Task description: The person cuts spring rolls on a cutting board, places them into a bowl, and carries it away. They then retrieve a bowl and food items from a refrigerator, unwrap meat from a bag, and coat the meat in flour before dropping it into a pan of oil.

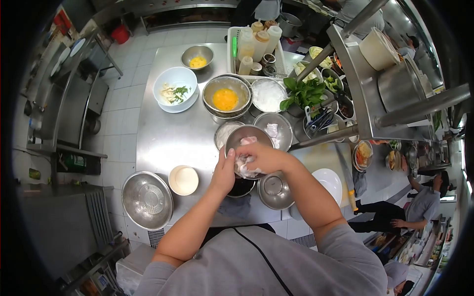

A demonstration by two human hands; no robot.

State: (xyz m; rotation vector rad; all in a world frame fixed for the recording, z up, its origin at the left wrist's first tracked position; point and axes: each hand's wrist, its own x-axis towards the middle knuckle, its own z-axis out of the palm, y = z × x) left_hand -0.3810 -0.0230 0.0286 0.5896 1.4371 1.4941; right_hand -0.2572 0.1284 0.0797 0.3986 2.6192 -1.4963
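Note:
My left hand (224,172) is closed on the left rim of a steel mixing bowl (261,136), which is tilted towards me. Inside it are pale pinkish pieces of raw meat (248,140), some with a white coating; the exact kind cannot be made out. My right hand (269,157) reaches in over the right rim, its fingers curled around some of the white-coated pieces. Just behind, a bowl of white powder (227,132) is partly hidden. Another steel bowl (285,129) with pale pieces stands to the right of it.
Steel bowls of beaten egg (224,99), a white bowl (175,81), a cream tub (183,180) and a perforated bowl (147,200) stand on the steel table. A yellow-handled knife (349,185) lies at right, below a raised shelf (355,74). A co-worker (419,207) stands beyond.

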